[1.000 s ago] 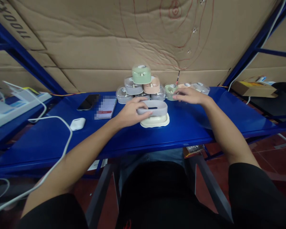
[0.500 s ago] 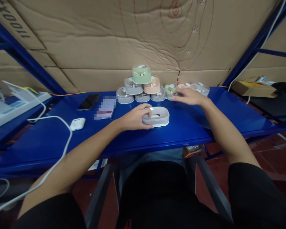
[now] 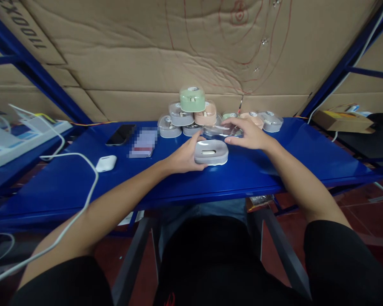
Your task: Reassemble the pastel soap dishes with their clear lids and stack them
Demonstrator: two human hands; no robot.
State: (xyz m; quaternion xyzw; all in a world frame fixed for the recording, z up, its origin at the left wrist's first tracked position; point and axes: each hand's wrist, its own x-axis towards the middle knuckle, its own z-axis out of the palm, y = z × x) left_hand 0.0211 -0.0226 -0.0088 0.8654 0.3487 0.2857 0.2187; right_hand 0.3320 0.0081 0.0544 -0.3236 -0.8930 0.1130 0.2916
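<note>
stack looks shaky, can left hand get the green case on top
Probably yes: the left hand sits close to the pile and nothing covers the green case on top, though it must pass above the lower cases.

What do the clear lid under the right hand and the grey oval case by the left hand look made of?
The clear lid under the right hand looks like rigid transparent plastic, glossy: it shows highlights and things show through it. The grey oval case by the left hand looks like moulded plastic with a matte finish, though the exact type cannot be told.
</note>
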